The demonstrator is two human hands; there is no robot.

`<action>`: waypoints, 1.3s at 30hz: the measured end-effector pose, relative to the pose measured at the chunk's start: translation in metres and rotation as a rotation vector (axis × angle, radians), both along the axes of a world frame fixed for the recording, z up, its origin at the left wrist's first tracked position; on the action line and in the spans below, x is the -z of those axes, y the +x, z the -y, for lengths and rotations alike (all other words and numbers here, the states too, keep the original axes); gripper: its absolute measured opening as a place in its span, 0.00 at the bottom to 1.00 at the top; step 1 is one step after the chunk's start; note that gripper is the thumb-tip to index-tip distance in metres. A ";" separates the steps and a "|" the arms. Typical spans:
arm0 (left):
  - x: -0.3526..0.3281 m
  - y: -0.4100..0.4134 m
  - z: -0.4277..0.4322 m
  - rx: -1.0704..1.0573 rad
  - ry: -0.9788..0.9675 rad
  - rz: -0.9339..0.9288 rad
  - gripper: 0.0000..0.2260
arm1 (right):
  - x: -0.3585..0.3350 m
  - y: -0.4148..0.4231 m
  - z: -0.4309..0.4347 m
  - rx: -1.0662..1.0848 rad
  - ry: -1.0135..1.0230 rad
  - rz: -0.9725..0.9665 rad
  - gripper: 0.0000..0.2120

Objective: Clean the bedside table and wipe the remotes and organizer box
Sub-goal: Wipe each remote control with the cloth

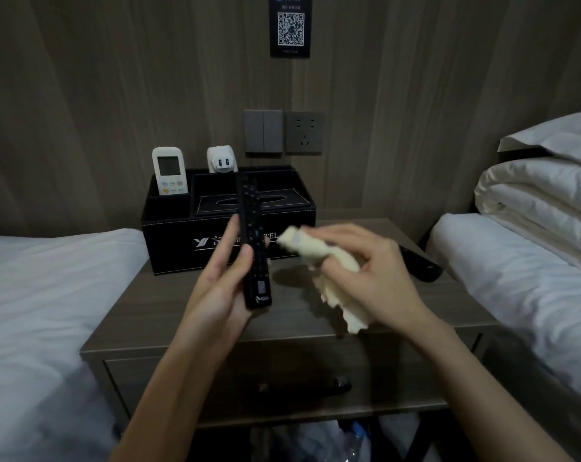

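My left hand (221, 288) grips a long black remote (253, 241), holding it upright above the wooden bedside table (196, 315). My right hand (365, 271) holds a pale yellow cloth (319, 251) just to the right of that remote, a small gap between them. Behind stands the black organizer box (169, 241) with a white air-conditioner remote (169, 171) and a white USB plug adapter (221, 160) in its back slots. A second black remote (422, 265) lies on the table's right side, partly hidden by my right hand.
White beds flank the table, one on the left (49, 295) and one on the right (522, 281) with folded duvets and a pillow. A wall switch (263, 131) and socket (304, 132) sit above the box. The table has a drawer (249, 385); bags lie under it.
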State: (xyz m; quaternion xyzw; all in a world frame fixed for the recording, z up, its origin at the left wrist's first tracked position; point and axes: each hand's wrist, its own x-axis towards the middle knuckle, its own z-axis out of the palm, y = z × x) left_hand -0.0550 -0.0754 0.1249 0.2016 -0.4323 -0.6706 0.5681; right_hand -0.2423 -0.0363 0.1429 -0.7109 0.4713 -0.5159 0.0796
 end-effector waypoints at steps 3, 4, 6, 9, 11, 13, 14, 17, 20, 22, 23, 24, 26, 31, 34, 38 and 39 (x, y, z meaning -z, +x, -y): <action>0.005 -0.014 -0.009 0.079 -0.032 0.102 0.24 | -0.015 -0.005 -0.001 0.081 -0.109 0.084 0.21; 0.007 -0.018 -0.012 0.106 -0.043 0.128 0.24 | -0.019 -0.006 -0.001 0.094 -0.135 0.106 0.20; 0.008 -0.027 -0.020 0.155 -0.060 0.161 0.23 | -0.024 -0.008 -0.001 0.117 -0.162 0.135 0.18; 0.010 -0.036 -0.025 0.186 -0.065 0.157 0.23 | -0.021 -0.007 0.003 0.150 -0.176 0.104 0.17; 0.011 -0.040 -0.025 0.198 -0.059 0.128 0.23 | -0.013 -0.003 0.004 0.141 -0.173 0.057 0.19; 0.011 -0.040 -0.022 0.185 -0.017 0.086 0.22 | -0.005 0.003 0.004 0.101 -0.140 0.047 0.20; 0.011 -0.040 -0.021 0.180 0.009 0.063 0.22 | -0.002 0.006 0.004 0.073 -0.123 0.061 0.20; 0.009 -0.038 -0.017 0.189 0.032 0.019 0.21 | 0.003 0.012 0.001 -0.021 -0.063 0.121 0.20; 0.008 -0.036 -0.011 0.161 0.033 -0.030 0.23 | 0.003 0.015 -0.004 -0.128 0.041 0.181 0.19; 0.008 -0.037 -0.008 0.136 0.038 -0.103 0.26 | 0.002 0.015 -0.006 -0.180 0.096 0.204 0.18; 0.008 -0.037 -0.007 0.116 0.043 -0.144 0.26 | 0.002 0.015 -0.006 -0.201 0.123 0.217 0.17; 0.008 -0.038 -0.007 0.093 0.047 -0.177 0.25 | 0.002 0.014 -0.006 -0.218 0.153 0.229 0.17; 0.008 -0.038 -0.005 0.060 0.052 -0.212 0.23 | 0.002 0.012 -0.005 -0.234 0.204 0.217 0.17; 0.007 -0.032 0.000 0.004 0.041 -0.219 0.22 | 0.004 0.006 -0.006 -0.276 0.260 0.106 0.18; 0.005 -0.030 0.001 -0.079 0.026 -0.170 0.25 | -0.002 -0.005 -0.010 -0.328 0.327 -0.006 0.18; 0.002 -0.029 0.000 -0.148 -0.031 -0.041 0.30 | -0.010 -0.022 -0.011 -0.268 0.349 -0.078 0.17; 0.002 -0.030 -0.002 -0.147 -0.031 -0.018 0.30 | -0.008 -0.027 -0.008 -0.191 0.321 -0.085 0.16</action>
